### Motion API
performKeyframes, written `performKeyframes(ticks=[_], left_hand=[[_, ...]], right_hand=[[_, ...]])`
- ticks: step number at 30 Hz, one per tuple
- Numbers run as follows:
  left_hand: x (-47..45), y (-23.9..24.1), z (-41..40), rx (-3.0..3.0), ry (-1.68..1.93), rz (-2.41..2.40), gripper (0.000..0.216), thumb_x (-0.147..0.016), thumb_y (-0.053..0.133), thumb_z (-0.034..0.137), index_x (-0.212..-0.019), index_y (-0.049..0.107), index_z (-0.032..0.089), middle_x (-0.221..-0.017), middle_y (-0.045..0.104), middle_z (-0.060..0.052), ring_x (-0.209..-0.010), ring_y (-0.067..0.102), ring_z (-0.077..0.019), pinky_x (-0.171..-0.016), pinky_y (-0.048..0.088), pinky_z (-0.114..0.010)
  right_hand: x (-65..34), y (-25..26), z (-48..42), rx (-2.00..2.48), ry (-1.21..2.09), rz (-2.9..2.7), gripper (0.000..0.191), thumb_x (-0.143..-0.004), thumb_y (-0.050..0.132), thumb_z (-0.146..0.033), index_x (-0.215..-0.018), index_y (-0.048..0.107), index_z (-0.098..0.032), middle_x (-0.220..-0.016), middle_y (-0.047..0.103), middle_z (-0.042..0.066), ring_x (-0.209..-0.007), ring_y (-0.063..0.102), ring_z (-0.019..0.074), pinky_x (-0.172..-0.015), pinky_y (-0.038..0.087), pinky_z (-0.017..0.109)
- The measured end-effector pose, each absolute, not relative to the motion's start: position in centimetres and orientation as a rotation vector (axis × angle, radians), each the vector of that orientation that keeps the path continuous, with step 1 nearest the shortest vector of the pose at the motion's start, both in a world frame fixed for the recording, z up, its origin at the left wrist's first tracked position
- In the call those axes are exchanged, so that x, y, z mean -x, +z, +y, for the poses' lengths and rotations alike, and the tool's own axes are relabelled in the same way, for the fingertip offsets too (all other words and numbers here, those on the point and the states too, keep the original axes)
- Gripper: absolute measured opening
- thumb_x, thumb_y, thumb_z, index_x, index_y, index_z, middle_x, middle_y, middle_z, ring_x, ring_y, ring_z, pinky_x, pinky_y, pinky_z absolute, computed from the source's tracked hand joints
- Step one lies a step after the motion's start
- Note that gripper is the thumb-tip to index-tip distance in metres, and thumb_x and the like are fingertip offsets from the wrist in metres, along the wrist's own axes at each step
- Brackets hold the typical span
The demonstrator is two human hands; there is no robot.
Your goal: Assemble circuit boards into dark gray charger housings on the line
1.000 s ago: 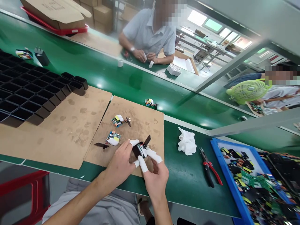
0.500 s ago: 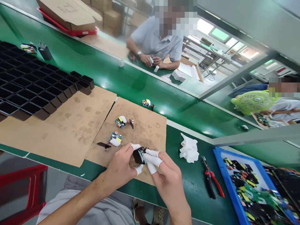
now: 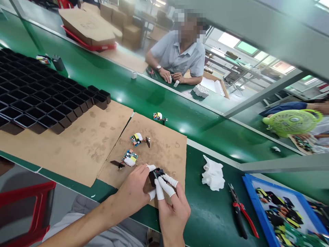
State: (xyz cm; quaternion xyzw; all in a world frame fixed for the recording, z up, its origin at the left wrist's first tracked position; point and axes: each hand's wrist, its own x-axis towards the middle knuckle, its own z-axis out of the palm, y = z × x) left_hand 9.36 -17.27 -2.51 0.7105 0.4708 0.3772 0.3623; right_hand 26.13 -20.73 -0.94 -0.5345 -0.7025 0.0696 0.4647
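Note:
My left hand (image 3: 135,187), with white finger cots on its thumb and a finger, grips a small black plastic charger case (image 3: 152,177) over the cardboard. Finger cots also cover several fingers of my right hand (image 3: 171,202), which pinch the black part at the case's open end. A circuit board partly inside the case is mostly hidden by my fingers. Left of my hands lie two circuit boards, the nearer board (image 3: 130,157) wired to a black plug piece (image 3: 117,164) and the farther board (image 3: 136,139) beside another plug piece (image 3: 147,141).
Rows of black cases (image 3: 51,99) stand at the left on cardboard (image 3: 84,144). To the right are a crumpled white cloth (image 3: 213,173), red-handled pliers (image 3: 240,212) and a blue tray (image 3: 259,209) of boards. A co-worker (image 3: 177,51) sits opposite, near a green fan (image 3: 294,120).
My right fingers have shifted around the case's open end, and less of the board shows there. The camera view has tilted a little, so the whole scene sits lower.

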Motion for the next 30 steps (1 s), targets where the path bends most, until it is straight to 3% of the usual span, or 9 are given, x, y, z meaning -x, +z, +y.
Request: performKeyframes(ticks=[3,4,7,10,15,19,24,28,30], left_hand=[[-6.8,-0.1,-15.4,-1.936,0.98,1.179,0.071,-0.082,0.081,0.017,-0.149,0.058,0.024,-0.146,0.073,-0.016,-0.137,0.071,-0.0381,-0.112,0.063,-0.052],[-5.9,0.9,-13.7,-1.957,0.971,1.192,0.067,-0.089,0.079,0.022,-0.152,0.056,0.025,-0.149,0.072,-0.015,-0.138,0.071,-0.0367,-0.112,0.063,-0.051],[-4.3,3.2,-5.3,-1.998,0.871,1.314,0.03,-0.107,0.065,0.03,-0.136,0.065,0.023,-0.138,0.075,-0.011,-0.128,0.074,-0.0299,-0.108,0.064,-0.046],[-5.1,3.3,4.8,-2.043,0.756,1.401,0.03,-0.102,0.076,0.023,-0.131,0.069,0.016,-0.139,0.073,-0.014,-0.134,0.07,-0.0333,-0.118,0.058,-0.055],[-7.4,1.1,14.3,-2.102,0.578,1.458,0.041,-0.107,0.078,0.04,-0.14,0.07,0.018,-0.145,0.07,-0.013,-0.129,0.071,-0.0317,-0.111,0.063,-0.056],[-7.3,-0.2,16.2,-2.129,0.489,1.471,0.037,-0.108,0.077,0.04,-0.135,0.072,0.017,-0.136,0.074,-0.012,-0.118,0.075,-0.0281,-0.102,0.067,-0.05],[-5.0,0.6,16.5,-2.121,0.622,1.591,0.036,-0.107,0.078,0.041,-0.133,0.072,0.016,-0.135,0.074,-0.011,-0.12,0.074,-0.0286,-0.105,0.065,-0.052],[-0.7,1.9,11.3,-2.074,0.842,1.726,0.043,-0.096,0.084,0.036,-0.132,0.073,0.015,-0.132,0.076,-0.013,-0.123,0.072,-0.0317,-0.111,0.059,-0.051],[1.8,1.8,6.1,-2.021,0.914,1.787,0.049,-0.09,0.084,0.039,-0.132,0.072,0.017,-0.131,0.078,-0.013,-0.117,0.074,-0.0316,-0.107,0.06,-0.047]], right_hand=[[-26.7,-1.1,-20.7,1.286,0.179,-1.792,0.039,-0.103,0.075,-0.007,-0.134,0.084,-0.028,-0.128,0.081,0.011,-0.111,0.085,0.0257,-0.093,0.075,0.034],[-26.8,-1.2,-20.7,1.285,0.173,-1.812,0.038,-0.103,0.075,-0.008,-0.135,0.083,-0.027,-0.13,0.081,0.012,-0.113,0.085,0.0259,-0.096,0.074,0.035],[-26.7,-1.8,-21.0,1.307,0.108,-1.864,0.037,-0.105,0.075,-0.011,-0.141,0.079,-0.023,-0.136,0.079,0.015,-0.119,0.084,0.0279,-0.102,0.073,0.038],[-26.4,-2.6,-21.2,1.313,0.029,-1.87,0.036,-0.109,0.07,-0.01,-0.141,0.079,-0.023,-0.14,0.078,0.015,-0.122,0.083,0.0275,-0.103,0.073,0.037],[-26.0,-4.5,-21.6,1.382,-0.03,-1.762,0.028,-0.113,0.064,-0.017,-0.132,0.083,-0.026,-0.139,0.078,0.014,-0.121,0.084,0.027,-0.102,0.073,0.035],[-25.6,-5.3,-21.7,1.488,-0.032,-1.696,0.029,-0.117,0.06,-0.026,-0.136,0.082,-0.027,-0.147,0.074,0.015,-0.126,0.083,0.0286,-0.102,0.072,0.036],[-25.5,-4.4,-21.2,1.469,-0.014,-1.729,0.03,-0.117,0.059,-0.028,-0.139,0.08,-0.027,-0.136,0.08,0.013,-0.119,0.085,0.0248,-0.098,0.072,0.031],[-25.3,-3.7,-20.6,1.41,-0.052,-1.731,0.031,-0.115,0.065,-0.024,-0.143,0.077,-0.023,-0.133,0.081,0.013,-0.118,0.085,0.0246,-0.099,0.072,0.032],[-25.2,-3.5,-20.3,1.383,-0.044,-1.737,0.031,-0.113,0.067,-0.021,-0.143,0.077,-0.022,-0.135,0.081,0.013,-0.121,0.084,0.0243,-0.104,0.071,0.034]])
